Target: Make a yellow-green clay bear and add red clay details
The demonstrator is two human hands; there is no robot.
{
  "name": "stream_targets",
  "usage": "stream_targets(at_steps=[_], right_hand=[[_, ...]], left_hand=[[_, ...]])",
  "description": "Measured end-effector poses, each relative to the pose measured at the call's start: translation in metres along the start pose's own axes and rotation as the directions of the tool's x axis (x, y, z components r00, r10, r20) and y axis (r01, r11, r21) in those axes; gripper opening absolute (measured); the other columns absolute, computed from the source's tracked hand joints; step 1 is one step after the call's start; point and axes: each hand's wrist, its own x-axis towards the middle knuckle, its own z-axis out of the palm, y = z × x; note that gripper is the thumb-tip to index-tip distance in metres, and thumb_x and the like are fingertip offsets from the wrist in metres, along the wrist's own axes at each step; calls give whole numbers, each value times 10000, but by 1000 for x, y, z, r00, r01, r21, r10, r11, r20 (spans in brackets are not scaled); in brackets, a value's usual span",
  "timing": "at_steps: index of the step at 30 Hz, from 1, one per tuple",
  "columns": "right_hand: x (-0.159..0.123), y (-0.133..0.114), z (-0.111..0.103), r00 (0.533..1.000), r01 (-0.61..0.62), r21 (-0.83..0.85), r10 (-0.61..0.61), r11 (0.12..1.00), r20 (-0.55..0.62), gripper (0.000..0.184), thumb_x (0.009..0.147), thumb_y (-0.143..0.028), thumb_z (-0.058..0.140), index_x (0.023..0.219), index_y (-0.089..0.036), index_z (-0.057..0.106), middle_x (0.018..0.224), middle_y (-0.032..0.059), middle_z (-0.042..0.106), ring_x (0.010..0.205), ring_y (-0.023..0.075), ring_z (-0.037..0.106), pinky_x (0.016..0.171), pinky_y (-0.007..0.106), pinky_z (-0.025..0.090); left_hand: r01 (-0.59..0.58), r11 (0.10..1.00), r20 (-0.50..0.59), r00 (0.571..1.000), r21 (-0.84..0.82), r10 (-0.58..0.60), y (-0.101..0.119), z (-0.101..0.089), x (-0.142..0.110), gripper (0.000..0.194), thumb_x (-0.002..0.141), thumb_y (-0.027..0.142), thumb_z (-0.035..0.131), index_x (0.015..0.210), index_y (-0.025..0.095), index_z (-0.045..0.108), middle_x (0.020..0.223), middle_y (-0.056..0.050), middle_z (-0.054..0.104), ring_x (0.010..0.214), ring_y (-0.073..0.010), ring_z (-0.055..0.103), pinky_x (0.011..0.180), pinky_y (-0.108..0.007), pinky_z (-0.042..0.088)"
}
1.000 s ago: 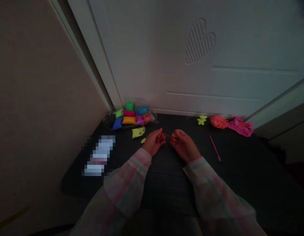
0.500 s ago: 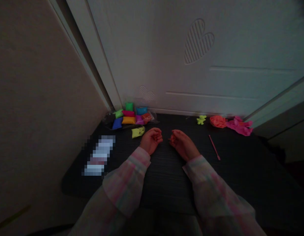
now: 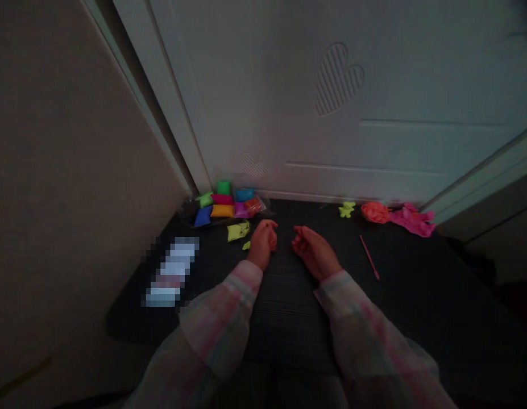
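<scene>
My left hand [image 3: 262,244] is closed, its fingers curled in above the dark table. Across a small gap my right hand [image 3: 315,253] is closed too, thumb and fingertips together. Whatever either hand holds, if anything, is hidden by the fingers. Beside my left wrist lies a small yellow piece [image 3: 246,245], partly covered by the hand. Just behind it rests a yellow packet [image 3: 237,231] with dark marks. To the right of my right hand a thin pink stick tool [image 3: 369,257] with a wider end lies on the table.
Colourful soft packets [image 3: 223,211] in clear plastic lie at the back left. A blurred-out bright rectangle [image 3: 173,271] is at the left. Along the back right are a yellow bear-shaped figure [image 3: 347,209], an orange crumpled lump [image 3: 375,212] and a pink one [image 3: 412,220]. A white panel [image 3: 263,113] rises behind.
My left hand has turned slightly, and the small yellow piece beside it has come into view. My right hand has shifted a little, fingers still curled. The view has tilted slightly.
</scene>
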Motion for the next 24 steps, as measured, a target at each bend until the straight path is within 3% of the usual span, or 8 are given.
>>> stream_targets(at_steps=[3, 5, 6, 9, 11, 14, 19, 24], right_hand=[[0, -1, -2, 1000, 12, 45, -11, 999, -15, 123, 640, -249, 620, 743, -187, 595, 534, -61, 557, 569, 76, 586, 564, 192, 482], [1, -1, -2, 1000, 15, 74, -14, 997, -19, 83, 648, -213, 598, 726, -190, 589, 532, -59, 562, 610, 89, 605, 601, 204, 496], [1, -1, -2, 1000, 15, 85, -14, 996, -19, 63, 649, -194, 587, 712, -187, 587, 537, -53, 570, 636, 96, 613, 620, 205, 500], [3, 0, -2, 1000, 19, 103, -17, 995, -17, 70, 628, -113, 558, 661, -171, 580, 612, -23, 615, 726, 107, 620, 687, 204, 501], [3, 0, -2, 1000, 29, 107, -28, 994, -13, 117, 606, -64, 536, 645, -165, 581, 677, -10, 636, 763, 104, 614, 730, 206, 495], [3, 0, -2, 999, 41, 109, -42, 993, 6, 173, 587, -32, 515, 660, -168, 594, 719, -8, 642, 793, 102, 603, 784, 225, 482], [1, -2, -2, 999, 47, 113, -49, 993, 17, 105, 622, -104, 547, 673, -173, 607, 730, 11, 638, 783, 103, 590, 771, 225, 482], [2, -1, -1, 999, 50, 90, -48, 995, -18, 107, 629, -111, 589, 710, -177, 609, 748, 8, 628, 634, 53, 554, 589, 146, 478]], left_hand=[[-89, 988, -26, 995, 128, 93, -5, -3, 3, 295, 662, 122, 449, 941, 217, 473, 562, 67, 447, 463, -49, 371, 435, -160, 285], [-173, 939, -26, 982, 299, 189, -8, -4, 5, 424, 634, 73, 463, 1036, 207, 445, 731, 28, 505, 612, -65, 443, 561, -183, 370], [-225, 876, -5, 968, 426, 251, -9, -3, 6, 472, 633, 55, 450, 1083, 193, 417, 826, -1, 514, 699, -81, 466, 625, -202, 394], [-359, 566, 154, 913, 742, 377, -11, -1, 12, 518, 629, -1, 368, 1124, 149, 387, 1048, -78, 484, 937, -131, 462, 765, -260, 418], [-406, 446, 246, 894, 797, 374, -12, 1, 15, 458, 610, -32, 341, 1007, 143, 485, 1029, -75, 512, 987, -143, 452, 840, -284, 400], [-427, 356, 306, 886, 832, 348, -13, 4, 19, 355, 615, -35, 347, 832, 147, 561, 904, -62, 562, 949, -161, 468, 895, -321, 367], [-402, 175, 333, 886, 899, 323, -15, 6, 19, 307, 708, 42, 353, 929, 122, 550, 954, -111, 536, 1003, -209, 424, 906, -367, 340], [-341, 31, 315, 895, 939, 317, -12, 7, 14, 258, 776, 159, 348, 954, 127, 532, 950, -128, 522, 962, -244, 417, 825, -396, 356]])
